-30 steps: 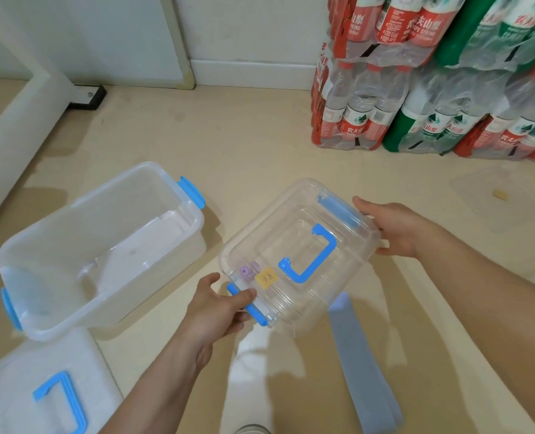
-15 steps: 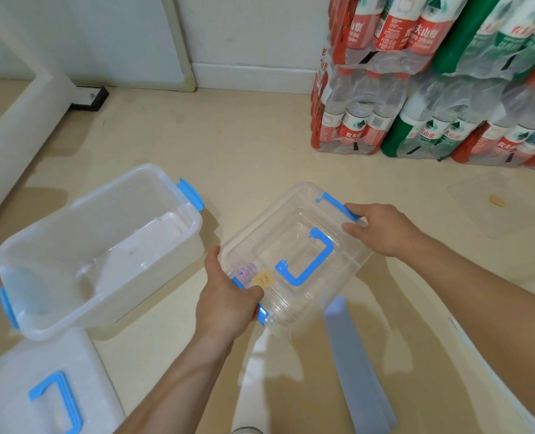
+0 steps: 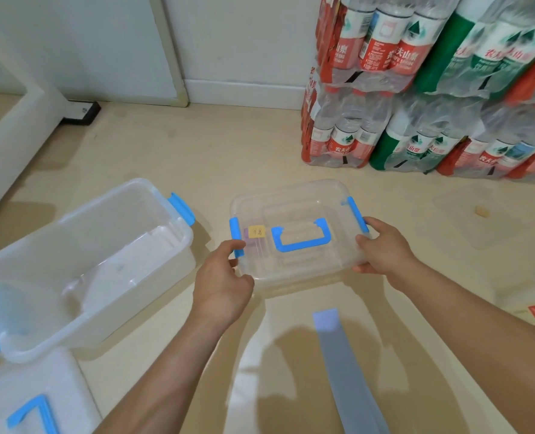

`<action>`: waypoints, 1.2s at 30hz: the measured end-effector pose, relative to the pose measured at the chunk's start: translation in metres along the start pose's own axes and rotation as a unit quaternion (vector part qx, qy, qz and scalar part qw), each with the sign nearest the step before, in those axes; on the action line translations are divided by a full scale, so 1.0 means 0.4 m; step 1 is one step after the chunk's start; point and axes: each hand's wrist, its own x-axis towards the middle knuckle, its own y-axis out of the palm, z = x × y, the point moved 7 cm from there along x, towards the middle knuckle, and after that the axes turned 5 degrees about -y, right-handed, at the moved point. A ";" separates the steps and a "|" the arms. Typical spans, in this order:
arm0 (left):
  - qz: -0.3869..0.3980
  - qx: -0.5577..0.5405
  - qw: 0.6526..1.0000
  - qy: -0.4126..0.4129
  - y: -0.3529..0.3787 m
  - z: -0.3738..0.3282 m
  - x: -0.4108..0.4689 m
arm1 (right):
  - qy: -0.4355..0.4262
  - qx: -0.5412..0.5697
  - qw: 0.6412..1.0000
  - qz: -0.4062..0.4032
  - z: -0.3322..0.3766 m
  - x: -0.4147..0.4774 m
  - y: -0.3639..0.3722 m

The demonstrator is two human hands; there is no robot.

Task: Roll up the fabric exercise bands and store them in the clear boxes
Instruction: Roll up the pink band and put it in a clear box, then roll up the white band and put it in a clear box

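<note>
Small box: clear plastic lidded box [image 3: 294, 211] with blue latches and handle, held between both hands.
Left hand [image 3: 225, 277]: thumb and fingers curled round the left latch end.
Right hand [image 3: 382, 249]: fingers wrapped round the right latch end.
Band: grey fabric strip [image 3: 344, 368], flat and unrolled on the floor, nearer than the box.
Inside: small purple item [image 3: 248, 239], possibly a rolled band.
Left: open clear tub [image 3: 84, 264].

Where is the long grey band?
In the head view, the flat grey fabric band lies unrolled on the beige floor, right of centre, just nearer than the lidded clear plastic box gripped by left hand and right hand.
</note>
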 end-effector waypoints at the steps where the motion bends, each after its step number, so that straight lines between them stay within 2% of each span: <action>1: 0.004 -0.006 1.000 0.004 0.004 0.003 0.005 | 0.009 0.019 1.000 -0.002 -0.002 0.004 0.001; 12: 0.042 0.108 0.991 0.064 0.033 -0.016 0.020 | 0.011 0.086 0.996 -0.013 0.008 0.000 0.007; 16: 0.056 0.097 0.991 0.075 0.031 -0.038 0.036 | 0.011 0.111 0.994 -0.016 0.009 -0.003 0.010; 20: 0.052 0.104 0.991 0.073 0.025 -0.054 0.056 | 0.053 0.126 0.990 0.031 0.017 -0.012 0.015; 23: -0.009 0.099 0.990 0.104 0.006 -0.074 0.039 | 0.055 0.027 0.996 0.057 0.056 -0.033 -0.018; 26: -0.027 0.077 0.986 0.146 0.005 -0.105 -0.002 | 0.001 -0.101 0.992 0.076 0.126 -0.080 -0.083; 29: 0.029 0.094 0.980 0.174 0.042 -0.157 -0.060 | -0.050 -0.168 0.975 0.138 0.173 -0.177 -0.138; 32: 0.123 0.130 0.956 0.232 0.100 -0.240 -0.149 | -0.079 -0.227 0.953 0.187 0.165 -0.292 -0.192; 34: 0.185 0.176 0.923 0.287 0.126 -0.304 -0.226 | -0.104 -0.292 0.930 0.199 0.131 -0.357 -0.233; 36: 0.230 0.241 0.873 0.357 0.133 -0.368 -0.308 | -0.111 -0.318 0.923 0.185 0.083 -0.422 -0.285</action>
